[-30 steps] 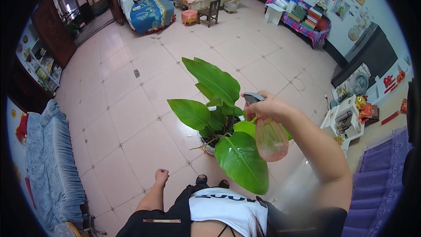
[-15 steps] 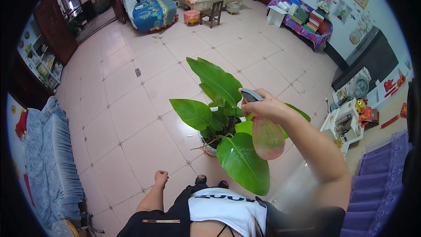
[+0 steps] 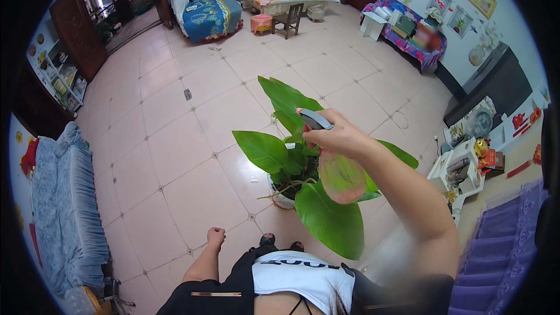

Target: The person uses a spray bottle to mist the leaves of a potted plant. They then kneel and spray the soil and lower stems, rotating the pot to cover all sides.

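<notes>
Bottle (image 3: 342, 182) has shifted L vs. the plant (image 3: 262, 150) since 1 s ago; R hand (image 3: 338, 132) went w/ it. Its grey spray head (image 3: 315, 119) now overlaps the plant's tall leaf (image 3: 280, 90); before, it sat just R of that.

Bottle hangs over the plant's R side, approx. upright w/ a slight tilt, body in front of the top of the low leaf (image 3: 331, 221). R hand is closed round the neck, fingers at the trigger side; can't tell if trigger's pressed. L hand (image 3: 215, 235) is curled in a loose fist, nothing visible in it, well apart from the plant, down-L of it.

Handling (my guess): bottle prob. light, thin plastic, a bit squashy; fill level unclear. Could get slippery if wet. Best hold = neck, under spray head, w/ a finger free for trigger. Leaves look broad & bendy, likely tear/crease if knocked.

Other diffs: view's swung a bit, so the plant & pot (image 3: 284, 200) sit slightly further R. L hand approx. same spot, same fist.
</notes>
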The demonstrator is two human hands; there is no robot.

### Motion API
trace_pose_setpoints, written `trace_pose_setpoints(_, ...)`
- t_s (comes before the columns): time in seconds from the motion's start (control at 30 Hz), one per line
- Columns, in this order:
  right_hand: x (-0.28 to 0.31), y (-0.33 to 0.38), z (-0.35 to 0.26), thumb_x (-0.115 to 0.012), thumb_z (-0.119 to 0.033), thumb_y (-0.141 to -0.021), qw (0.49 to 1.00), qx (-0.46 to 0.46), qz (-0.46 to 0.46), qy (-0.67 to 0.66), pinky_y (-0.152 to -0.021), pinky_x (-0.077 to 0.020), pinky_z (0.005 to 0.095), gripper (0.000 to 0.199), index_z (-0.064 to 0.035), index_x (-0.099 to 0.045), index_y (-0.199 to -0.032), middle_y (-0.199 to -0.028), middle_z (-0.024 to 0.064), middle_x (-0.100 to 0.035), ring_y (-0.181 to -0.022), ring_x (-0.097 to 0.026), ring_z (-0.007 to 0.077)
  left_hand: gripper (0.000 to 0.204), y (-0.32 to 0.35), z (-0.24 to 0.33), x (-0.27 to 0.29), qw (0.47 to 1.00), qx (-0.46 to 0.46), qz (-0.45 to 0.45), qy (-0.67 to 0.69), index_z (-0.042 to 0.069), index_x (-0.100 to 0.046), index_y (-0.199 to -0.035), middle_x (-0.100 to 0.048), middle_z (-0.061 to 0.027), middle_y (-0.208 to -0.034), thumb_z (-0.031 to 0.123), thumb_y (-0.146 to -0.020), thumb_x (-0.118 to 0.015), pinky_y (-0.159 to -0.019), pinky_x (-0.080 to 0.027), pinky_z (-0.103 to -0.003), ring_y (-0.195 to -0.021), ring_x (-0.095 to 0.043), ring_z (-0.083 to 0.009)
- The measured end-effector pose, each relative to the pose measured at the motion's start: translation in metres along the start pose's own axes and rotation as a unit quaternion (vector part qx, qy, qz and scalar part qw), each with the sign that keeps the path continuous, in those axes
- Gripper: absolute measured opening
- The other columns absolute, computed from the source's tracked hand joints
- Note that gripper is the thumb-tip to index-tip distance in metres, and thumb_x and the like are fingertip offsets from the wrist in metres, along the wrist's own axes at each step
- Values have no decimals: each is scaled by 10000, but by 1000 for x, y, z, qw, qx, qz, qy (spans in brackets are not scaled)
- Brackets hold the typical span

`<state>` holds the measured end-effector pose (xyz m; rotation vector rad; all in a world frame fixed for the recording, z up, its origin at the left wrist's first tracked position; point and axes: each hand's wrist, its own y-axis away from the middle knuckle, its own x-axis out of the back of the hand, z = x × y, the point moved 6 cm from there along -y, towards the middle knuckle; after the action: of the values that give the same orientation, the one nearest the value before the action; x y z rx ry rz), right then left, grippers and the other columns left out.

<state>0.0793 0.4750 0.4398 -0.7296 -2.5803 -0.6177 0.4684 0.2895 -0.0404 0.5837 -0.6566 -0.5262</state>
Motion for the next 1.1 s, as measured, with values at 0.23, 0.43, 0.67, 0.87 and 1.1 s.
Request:
trace_pose_setpoints(0.23, 9, 17, 2, -637, -160, -780, 999, -36, 19, -20, -638, -476, 280, 135, -43, -575, -810, -758, 42, -599, -703, -585, 124, 150, 0, -6, 3, 999, 13, -17, -33, 6, -598, -902, -617, -91, -768, 125, -813, -578, -534, -500, -299, -673, -640, -196)
trace_pose_setpoints(0.43, 24, 40, 27, -638, -152, -778, 992, -93, 81, -14, -632, -488, 298, 211, -29, -580, -939, -808, 57, -607, -726, -595, 133, 138, -3, -5, -2, 1000, -12, -2, -23, -8, -609, -848, -610, -97, -683, 118, -793, -603, -493, -471, -309, -567, -587, -176)
trace_pose_setpoints(0.67, 33, 65, 39, -633, -132, -780, 988, -108, 101, -34, -606, -483, 287, 206, -19, -572, -941, -796, 57, -601, -714, -595, 129, 158, -11, 7, -12, 998, -15, -33, -51, 4, -600, -908, -610, -90, -757, 125, -809, -583, -537, -503, -306, -670, -630, -192)
trace_pose_setpoints(0.87, 35, 65, 48, -632, -128, -790, 990, -116, 69, -35, -637, -477, 288, 311, -23, -550, -1071, -817, 44, -595, -759, -596, 127, 129, -10, 17, -15, 998, -28, -24, -41, 3, -602, -850, -609, -88, -677, 116, -789, -606, -492, -469, -302, -571, -588, -169)
trace_pose_setpoints(1.1, 32, 61, 34, -635, -136, -789, 990, -116, 68, -44, -658, -480, 293, 233, -33, -582, -992, -876, 50, -604, -766, -607, 133, 146, -8, 14, -13, 997, -25, -39, -58, -7, -609, -872, -613, -92, -733, 121, -807, -575, -539, -506, -304, -654, -630, -189)
